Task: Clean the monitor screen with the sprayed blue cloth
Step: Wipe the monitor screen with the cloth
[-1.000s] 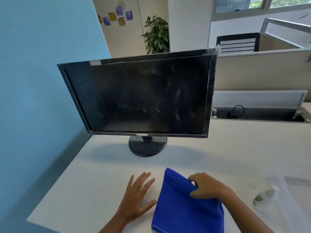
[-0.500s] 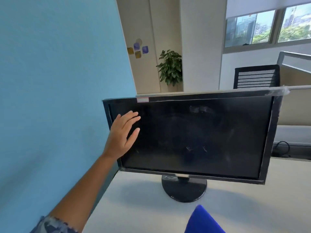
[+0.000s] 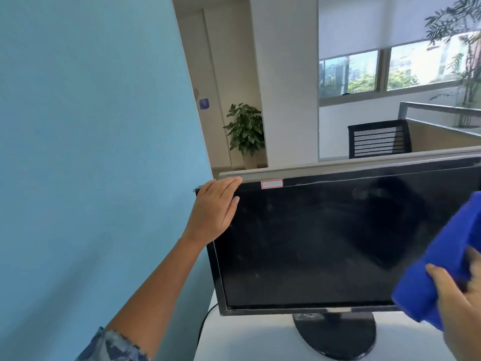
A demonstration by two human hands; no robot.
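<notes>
Behind monitor (image 3: 325, 243), partition (image 3: 364, 162), chair (image 3: 380, 138), potted plant (image 3: 244, 128), blue cloth (image 3: 442, 264) in front

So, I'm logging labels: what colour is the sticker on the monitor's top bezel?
The sticker is white, pink-edged; head view.

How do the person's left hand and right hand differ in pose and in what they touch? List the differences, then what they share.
The left hand lies flat, fingers straight, on the top left corner of the monitor; the right hand grips the blue cloth. The left hand is high and wholly in view; the right hand is low, partly cut off by the picture's edge. Both are bare and reach towards the monitor.
</notes>
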